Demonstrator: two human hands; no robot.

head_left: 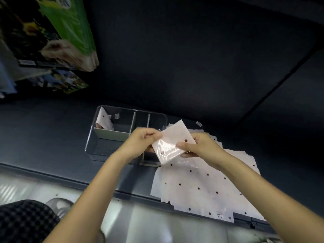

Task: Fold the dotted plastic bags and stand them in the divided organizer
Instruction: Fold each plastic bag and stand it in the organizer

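Both hands pinch a folded bag (172, 143) above the organizer's (91, 135) near right corner: left hand (142, 137) one edge, right hand (196, 146) the other. Crease it firmly, so it stands upright.

I see a folded dotted bag (172, 142) tilted above the clear divided organizer (112, 135); another stands in its far-left compartment; flat bags (201, 186) lie right.

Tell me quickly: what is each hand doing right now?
Left hand: closed, pinching the upper left edge of the folded dotted bag.
Right hand: closed, pinching the same bag's right edge, thumb on top.
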